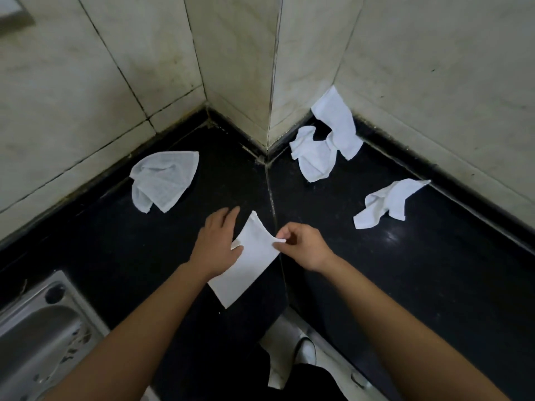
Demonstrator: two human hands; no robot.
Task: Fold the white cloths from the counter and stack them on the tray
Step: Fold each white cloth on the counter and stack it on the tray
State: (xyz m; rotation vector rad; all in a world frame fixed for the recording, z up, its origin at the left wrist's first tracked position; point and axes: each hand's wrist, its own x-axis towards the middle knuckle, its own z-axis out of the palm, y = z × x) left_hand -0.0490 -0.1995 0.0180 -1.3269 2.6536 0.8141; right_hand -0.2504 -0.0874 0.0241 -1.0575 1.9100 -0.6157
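No writing, label, brand, number or sign can be read anywhere in this view; every surface that shows is plain and unmarked.

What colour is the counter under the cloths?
The counter is black, slightly glossy; head view.
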